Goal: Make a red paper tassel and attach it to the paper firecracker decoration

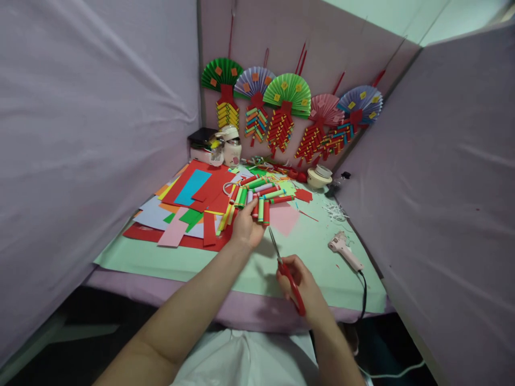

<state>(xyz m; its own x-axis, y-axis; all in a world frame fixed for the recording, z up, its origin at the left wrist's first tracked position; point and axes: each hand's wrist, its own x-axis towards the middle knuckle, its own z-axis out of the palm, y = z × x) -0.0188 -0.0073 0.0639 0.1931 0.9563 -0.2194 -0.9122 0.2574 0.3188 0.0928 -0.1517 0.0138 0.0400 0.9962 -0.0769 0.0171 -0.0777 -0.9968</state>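
My left hand (pixel 247 224) reaches over the middle of the table, its fingers closed on a bundle of small rolled paper tubes (pixel 260 199) in red, green, yellow and lilac. Closer to the front edge, my right hand (pixel 296 281) holds red-handled scissors (pixel 290 284). The blades point up and left, their tips just below the tubes and apart from them. A pink paper sheet (pixel 285 217) lies right of the bundle. Coloured paper sheets and strips (pixel 193 187) are spread to the left of my left hand.
A glue gun (pixel 345 252) with a black cord lies at the right. Behind are a bowl (pixel 319 177), a white jar (pixel 232 152) and a black box (pixel 203 136). Several paper fan ornaments (pixel 287 92) hang on the back cloth. Cloth walls stand on both sides.
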